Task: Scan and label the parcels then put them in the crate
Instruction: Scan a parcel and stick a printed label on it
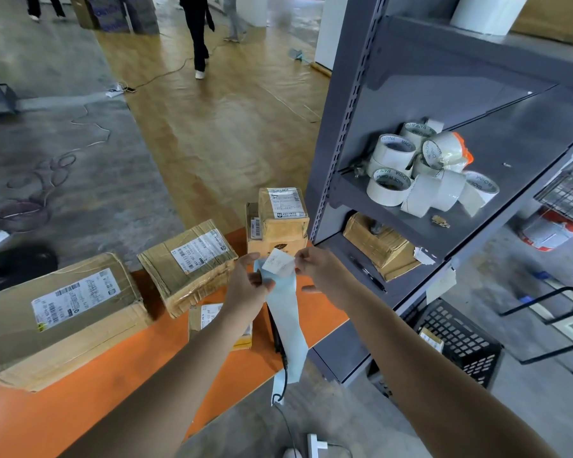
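- Left hand (245,290): we pinch the blue backing strip (290,322) at frame centre.
- Right hand (318,269): we pinch the white label (278,263) at the strip's top.
- Parcels (186,259) lie on the orange tabletop (129,375), left of centre; we see the crate (460,342) lower right.

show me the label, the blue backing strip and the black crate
label (278,264), head view, middle of the white sticker
backing strip (286,312), head view, middle of the hanging blue strip
crate (470,345), head view, its black lattice wall

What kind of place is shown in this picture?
Probably a parcel shipping area: labelled cardboard parcels on an orange table, tape rolls on a grey metal shelf, a black crate nearby.
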Tool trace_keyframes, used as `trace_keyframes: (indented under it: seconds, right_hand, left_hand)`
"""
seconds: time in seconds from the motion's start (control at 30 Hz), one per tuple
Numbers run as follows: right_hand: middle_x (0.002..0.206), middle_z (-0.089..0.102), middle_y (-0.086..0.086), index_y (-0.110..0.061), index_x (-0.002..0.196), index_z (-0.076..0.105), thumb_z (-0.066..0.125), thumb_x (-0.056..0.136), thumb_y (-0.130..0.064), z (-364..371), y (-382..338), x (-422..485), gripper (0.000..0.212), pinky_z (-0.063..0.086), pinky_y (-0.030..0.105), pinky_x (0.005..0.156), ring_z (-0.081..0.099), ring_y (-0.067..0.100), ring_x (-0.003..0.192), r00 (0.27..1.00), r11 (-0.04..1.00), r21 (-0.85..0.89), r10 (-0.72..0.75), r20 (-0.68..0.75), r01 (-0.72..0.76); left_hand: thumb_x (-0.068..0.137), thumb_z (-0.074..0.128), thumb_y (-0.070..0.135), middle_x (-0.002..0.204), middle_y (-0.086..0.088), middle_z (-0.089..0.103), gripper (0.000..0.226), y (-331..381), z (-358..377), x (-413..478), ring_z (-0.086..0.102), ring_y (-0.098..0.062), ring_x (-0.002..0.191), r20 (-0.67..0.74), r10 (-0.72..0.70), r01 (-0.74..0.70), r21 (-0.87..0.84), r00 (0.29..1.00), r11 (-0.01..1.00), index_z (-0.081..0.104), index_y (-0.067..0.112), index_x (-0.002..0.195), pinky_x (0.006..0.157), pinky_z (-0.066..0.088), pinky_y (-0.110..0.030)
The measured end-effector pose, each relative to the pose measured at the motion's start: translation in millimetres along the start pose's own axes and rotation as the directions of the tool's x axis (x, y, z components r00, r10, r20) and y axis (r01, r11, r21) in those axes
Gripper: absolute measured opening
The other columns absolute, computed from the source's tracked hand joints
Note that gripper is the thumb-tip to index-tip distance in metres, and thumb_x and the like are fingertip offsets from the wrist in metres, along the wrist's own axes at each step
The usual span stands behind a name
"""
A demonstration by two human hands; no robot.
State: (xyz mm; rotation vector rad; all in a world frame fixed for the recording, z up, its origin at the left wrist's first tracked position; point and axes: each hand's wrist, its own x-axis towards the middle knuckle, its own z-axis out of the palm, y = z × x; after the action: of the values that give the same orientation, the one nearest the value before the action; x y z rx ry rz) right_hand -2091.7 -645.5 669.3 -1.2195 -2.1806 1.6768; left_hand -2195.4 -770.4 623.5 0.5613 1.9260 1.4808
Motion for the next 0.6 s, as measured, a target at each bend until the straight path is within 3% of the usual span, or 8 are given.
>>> trace_keyframes:
  seconds: [0.17,0.33,0.5,0.6]
  right_hand:
    - [0.123,0.060,0.005,-0.030,0.089,0.061,0.055,0.099,-0.030,6,5,1,0.012,0.057,0.047,0.090,0.055,0.027,0.117,0.991,0.997,0.028,0.069,0.118,-0.073]
    - [0.116,0.060,0.001,-0.029,0.090,0.059,0.052,0.101,-0.026,6,6,2,0.013,0.055,0.036,0.080,0.055,0.022,0.108,0.996,0.994,0.057,0.088,0.022,-0.089]
    - [0.097,0.057,-0.005,-0.022,0.104,0.061,0.051,0.101,-0.032,-3,14,7,0.014,0.053,0.047,0.092,0.053,0.022,0.096,0.989,0.991,-0.030,0.128,-0.077,-0.131]
    - [0.095,0.055,-0.005,-0.021,0.108,0.062,0.051,0.101,-0.032,-9,18,5,0.016,0.054,0.048,0.092,0.051,0.021,0.091,0.984,0.984,-0.081,0.154,-0.088,-0.161]
  left_hand:
    - [0.083,0.074,0.005,0.102,-0.003,0.068,0.050,0,0,0,0.066,-0.007,0.090,0.054,0.022,-0.019,-0.059,0.998,0.998,0.051,0.019,0.125,0.059,0.051,-0.015]
    - [0.077,0.075,-0.005,0.105,-0.006,0.069,0.059,5,-8,1,0.069,-0.010,0.091,0.138,-0.006,0.018,-0.085,0.990,0.996,0.048,0.017,0.126,0.067,0.054,-0.020]
    - [0.091,0.065,0.021,0.108,0.001,0.063,0.012,9,-12,-5,0.061,-0.012,0.100,0.075,-0.019,0.018,0.010,0.997,1.000,0.061,0.019,0.102,0.074,0.052,-0.025]
    - [0.094,0.060,0.024,0.103,0.003,0.062,0.004,10,-8,-5,0.059,-0.010,0.099,0.019,-0.016,0.016,0.008,1.000,1.000,0.063,0.023,0.092,0.076,0.054,-0.026]
